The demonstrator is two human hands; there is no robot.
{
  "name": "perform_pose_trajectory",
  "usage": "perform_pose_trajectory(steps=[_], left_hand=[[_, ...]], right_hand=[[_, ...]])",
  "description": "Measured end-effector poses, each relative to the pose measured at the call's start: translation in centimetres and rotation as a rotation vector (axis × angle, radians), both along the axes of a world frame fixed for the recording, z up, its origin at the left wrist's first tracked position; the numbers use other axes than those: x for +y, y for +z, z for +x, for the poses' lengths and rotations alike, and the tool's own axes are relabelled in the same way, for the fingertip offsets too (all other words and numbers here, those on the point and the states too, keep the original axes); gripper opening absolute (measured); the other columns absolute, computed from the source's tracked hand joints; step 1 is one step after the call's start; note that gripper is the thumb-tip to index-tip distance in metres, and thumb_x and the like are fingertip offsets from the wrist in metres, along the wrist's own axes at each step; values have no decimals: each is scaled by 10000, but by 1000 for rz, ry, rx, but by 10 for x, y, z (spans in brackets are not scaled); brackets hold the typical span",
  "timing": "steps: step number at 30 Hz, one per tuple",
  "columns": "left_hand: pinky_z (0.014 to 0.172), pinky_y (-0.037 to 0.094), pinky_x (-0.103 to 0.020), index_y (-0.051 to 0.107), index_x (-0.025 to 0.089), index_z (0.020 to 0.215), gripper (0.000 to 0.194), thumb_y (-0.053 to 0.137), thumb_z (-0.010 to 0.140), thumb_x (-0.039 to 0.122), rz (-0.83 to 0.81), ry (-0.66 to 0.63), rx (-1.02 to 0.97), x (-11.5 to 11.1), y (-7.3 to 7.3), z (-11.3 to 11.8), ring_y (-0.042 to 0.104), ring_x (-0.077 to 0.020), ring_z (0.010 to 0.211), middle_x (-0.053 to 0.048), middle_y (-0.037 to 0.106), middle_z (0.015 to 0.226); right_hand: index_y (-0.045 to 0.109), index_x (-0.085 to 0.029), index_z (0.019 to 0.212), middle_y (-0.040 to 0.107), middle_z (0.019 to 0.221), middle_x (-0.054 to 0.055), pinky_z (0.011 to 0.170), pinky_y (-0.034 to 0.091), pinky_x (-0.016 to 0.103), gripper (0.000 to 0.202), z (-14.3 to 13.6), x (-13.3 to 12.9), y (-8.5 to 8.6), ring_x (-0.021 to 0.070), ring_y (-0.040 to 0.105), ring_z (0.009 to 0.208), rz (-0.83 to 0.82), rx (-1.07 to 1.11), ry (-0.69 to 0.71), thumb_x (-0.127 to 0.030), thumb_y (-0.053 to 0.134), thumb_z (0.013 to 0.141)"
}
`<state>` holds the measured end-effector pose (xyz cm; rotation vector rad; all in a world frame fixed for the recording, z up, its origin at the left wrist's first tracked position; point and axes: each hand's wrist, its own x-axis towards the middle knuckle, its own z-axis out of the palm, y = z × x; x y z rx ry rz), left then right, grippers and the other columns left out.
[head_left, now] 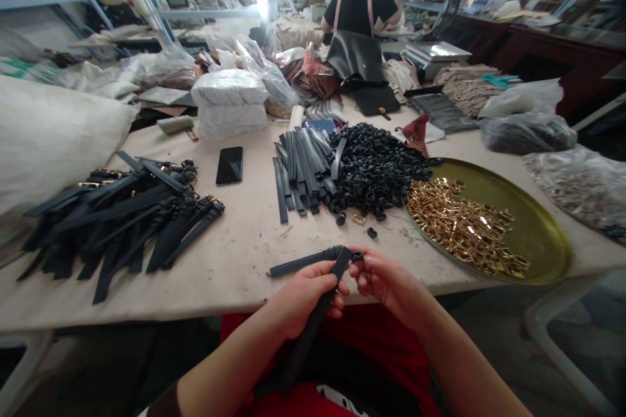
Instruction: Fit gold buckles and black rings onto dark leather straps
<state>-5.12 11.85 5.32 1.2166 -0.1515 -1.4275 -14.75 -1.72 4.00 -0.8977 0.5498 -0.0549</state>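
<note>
Your left hand curls shut around black strap above lap, at table edge; strap folded, one end lying on tabletop. Your right hand pinches small black loop at strap's fold. Beyond: worn table, heap of loops, brass tray of gold buckles, finished straps, phone. Factory hall; a co-worker stands opposite.
</note>
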Motion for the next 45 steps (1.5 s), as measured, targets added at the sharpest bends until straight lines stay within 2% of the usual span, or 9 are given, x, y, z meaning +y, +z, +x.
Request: perform_pose_trajectory(steps=[3,6,15,23,27,32,40,42,45], left_hand=[[488,452,-167,562,160,924,181,492,785,251,4,20,6,5,-5,-4,476,-51,531,4,511,718],[485,442,-181,564,142,834,240,490,795,366,13,40,-31,7,-8,-6,459,-56,520,12,487,690],[491,418,-182,544,177,1073,338,519,751,275,52,15,-263,-15,-7,-8,465,-56,524,11,529,741],[425,388,-160,522,140,918,206,498,770,281,110,-21,-402,-17,-16,-9,465,-70,422,52,490,498],[397,379,-153,512,141,857,188,474,781,309,111,-8,-388,-17,-20,-10,462,-69,406,49,486,499],[378,375,-151,513,143,942,209,424,785,249,128,-65,-377,-20,-27,-12,458,-70,386,49,483,500],[395,362,-174,511,154,864,212,340,833,276,96,-213,-666,-14,-28,-14,495,-101,436,30,491,513],[406,357,-174,513,158,848,237,328,850,305,71,-234,-707,-12,-24,-14,487,-94,430,33,487,513],[397,355,-174,494,167,900,266,302,866,348,48,-218,-688,-10,-18,-13,470,-80,403,44,485,545]], right_hand=[[639,-160,915,595,648,-1,480,374,175,335,-2,4,-2,56,473,507,-1,17,-56,-422,634,706],[644,-168,893,606,661,-19,474,365,149,273,-4,8,-8,32,461,495,-15,12,-73,-336,686,683],[627,-198,912,653,781,-18,600,455,182,286,0,8,-17,54,546,596,-31,46,-183,-337,700,673],[604,-208,928,653,864,1,714,464,246,279,-2,12,-23,99,580,722,27,42,-208,-341,675,694],[594,-190,943,643,898,16,767,431,277,305,-6,19,-24,138,570,799,-210,75,-128,-327,678,684],[561,-176,918,620,791,25,668,440,310,288,-8,22,-27,164,568,683,-517,104,-72,-375,620,718],[604,-220,832,596,794,35,661,399,311,100,-4,17,-19,183,528,700,-1077,90,-44,-281,575,758],[612,-222,824,605,794,40,681,393,315,102,-5,15,-17,194,533,732,-1092,74,-88,-291,567,765],[600,-200,852,619,768,38,673,400,307,194,-9,11,-15,185,537,705,-902,128,-135,-371,552,774]])
